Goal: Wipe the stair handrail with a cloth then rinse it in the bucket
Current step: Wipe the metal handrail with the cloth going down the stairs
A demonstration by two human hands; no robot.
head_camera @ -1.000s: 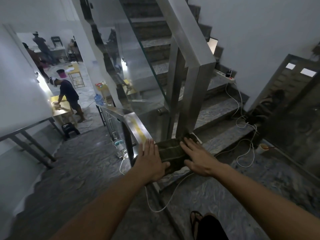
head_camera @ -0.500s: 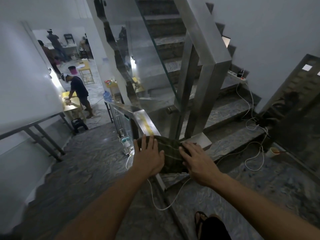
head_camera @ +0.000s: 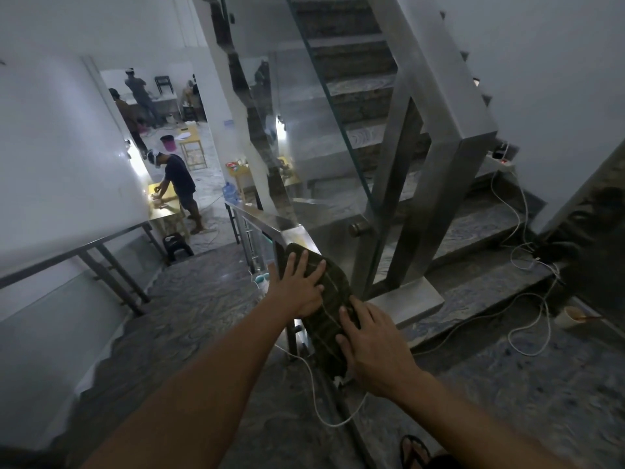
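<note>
A dark green checked cloth [head_camera: 329, 308] lies draped over the top of the steel stair handrail [head_camera: 270, 223], which runs down toward the lower floor. My left hand [head_camera: 299, 287] presses flat on the cloth's upper end with its fingers spread. My right hand [head_camera: 373, 348] presses flat on the cloth's lower end, nearer to me. The rail under the cloth is hidden. No bucket shows near me.
A tall steel post [head_camera: 436, 184] and glass panel [head_camera: 304, 137] of the upper flight stand just right of the cloth. White cables [head_camera: 527, 299] trail over the steps and landing. A cup [head_camera: 571, 316] sits at right. Several people work downstairs; one person [head_camera: 179, 187] bends over a table.
Both hands have slid the cloth along the rail. It now lies lengthwise on the rail, with my left hand farther down it and my right hand nearer me.
</note>
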